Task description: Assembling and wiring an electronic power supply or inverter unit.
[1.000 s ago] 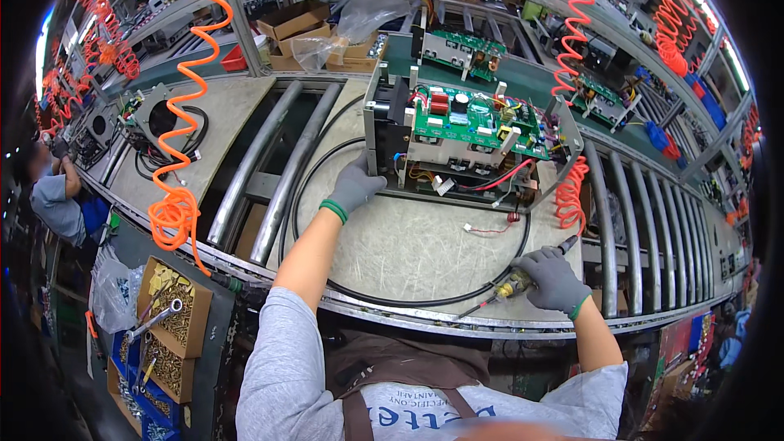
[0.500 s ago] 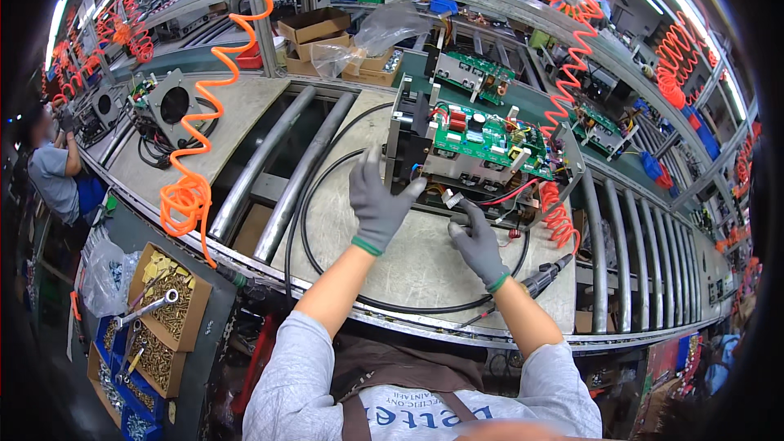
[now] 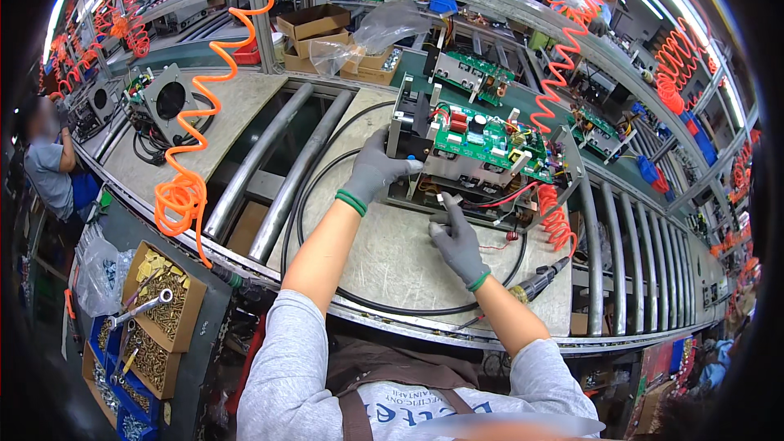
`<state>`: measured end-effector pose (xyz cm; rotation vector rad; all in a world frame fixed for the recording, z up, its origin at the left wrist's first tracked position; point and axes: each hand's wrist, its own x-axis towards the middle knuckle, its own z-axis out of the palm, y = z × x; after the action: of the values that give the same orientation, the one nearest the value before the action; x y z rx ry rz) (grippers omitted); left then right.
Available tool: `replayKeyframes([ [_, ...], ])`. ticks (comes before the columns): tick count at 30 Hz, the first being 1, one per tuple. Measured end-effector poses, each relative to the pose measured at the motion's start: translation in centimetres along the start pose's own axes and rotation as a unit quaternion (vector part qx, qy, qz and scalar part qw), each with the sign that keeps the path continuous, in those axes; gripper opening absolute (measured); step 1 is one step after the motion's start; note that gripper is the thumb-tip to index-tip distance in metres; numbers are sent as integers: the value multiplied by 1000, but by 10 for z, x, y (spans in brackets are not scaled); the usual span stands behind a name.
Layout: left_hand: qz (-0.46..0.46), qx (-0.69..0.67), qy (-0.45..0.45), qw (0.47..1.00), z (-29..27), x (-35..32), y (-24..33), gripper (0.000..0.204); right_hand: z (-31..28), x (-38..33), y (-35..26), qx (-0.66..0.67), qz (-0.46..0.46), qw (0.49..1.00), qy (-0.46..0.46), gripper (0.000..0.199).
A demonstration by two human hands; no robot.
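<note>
The unit (image 3: 478, 170) stands upright on the bench plate (image 3: 384, 261), ahead of the person. Its long axis runs left to right, the right end dipping slightly lower in the view; a long side faces the person. The end with the black part (image 3: 412, 124) points left, the bare end plate (image 3: 572, 155) right. On top, the green board (image 3: 490, 145) lies face up along the same axis.

The left hand (image 3: 376, 171) is at the unit's left end, thumb spread from the fingers and reaching across the front; whether they grip, I cannot tell. The right hand (image 3: 459, 249) is just before the front side, fingers bent close together, tips at a white plug (image 3: 445, 198); whether they pinch it is unclear.

A black cable (image 3: 400, 311) loops around on the plate. The driver (image 3: 539, 281) lies right of the right hand, beside the rollers (image 3: 611, 265). Farther left hangs an orange hose (image 3: 181, 202).
</note>
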<state>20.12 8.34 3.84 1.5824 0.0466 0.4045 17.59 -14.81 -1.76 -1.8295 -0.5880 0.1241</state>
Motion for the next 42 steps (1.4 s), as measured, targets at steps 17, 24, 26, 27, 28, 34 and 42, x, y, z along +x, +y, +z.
replayKeyframes([
  [17, -70, 207, 77, 973, 86, -75, -50, 43, -10, -3, 6, 91, 105, 982, 125, 31],
  [24, 3, 203, 65, 977, 38, -81, -38, 25, 0, 27, 4, 128, 213, 961, 119, 32],
  [26, -11, 217, 13, 976, 16, -79, -38, 22, 5, 32, -2, 145, 193, 958, 154, 34],
  [27, 2, 260, 21, 965, 14, -81, -38, 19, 4, 33, -5, 134, 197, 961, 143, 33],
  [28, 3, 270, 14, 963, 17, -83, -34, 19, 2, 32, -4, 123, 202, 962, 133, 33],
  [34, 239, 475, 68, 844, 35, -84, -47, 22, 20, 31, -9, 248, 176, 947, 103, 26],
  [42, 208, 608, -180, 745, 32, -70, -45, 28, 24, 22, -6, 294, 213, 929, 79, 25],
])
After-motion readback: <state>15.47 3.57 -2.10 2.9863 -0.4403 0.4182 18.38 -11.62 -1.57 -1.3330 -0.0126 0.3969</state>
